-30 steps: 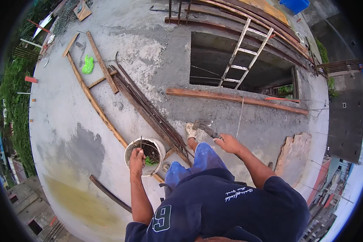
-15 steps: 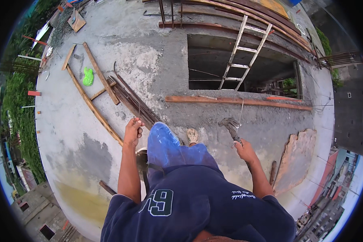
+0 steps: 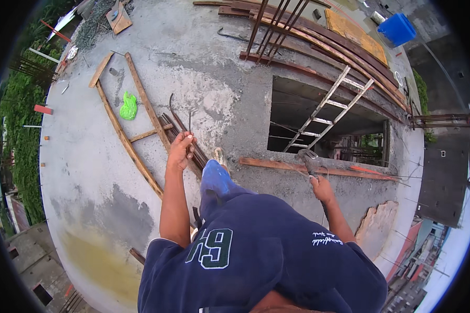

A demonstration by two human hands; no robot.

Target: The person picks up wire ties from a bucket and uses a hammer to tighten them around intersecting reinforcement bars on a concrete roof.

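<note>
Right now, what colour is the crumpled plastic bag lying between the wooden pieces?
The plastic bag is bright green; it shows best in the head view.

The concrete floor (image 3: 78,172) carries planks (image 3: 269,164), green plastic (image 3: 128,106).

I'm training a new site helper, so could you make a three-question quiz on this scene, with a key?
1. Which hand holds the hammer?
2. True or false: the ladder reaches into the floor opening.
3. What colour is the plastic bag lying between the long pieces of the wooden frame? A) red B) green C) white

Key:
1. The right hand; the left hand holds a thin dark rod.
2. True.
3. B.
</note>
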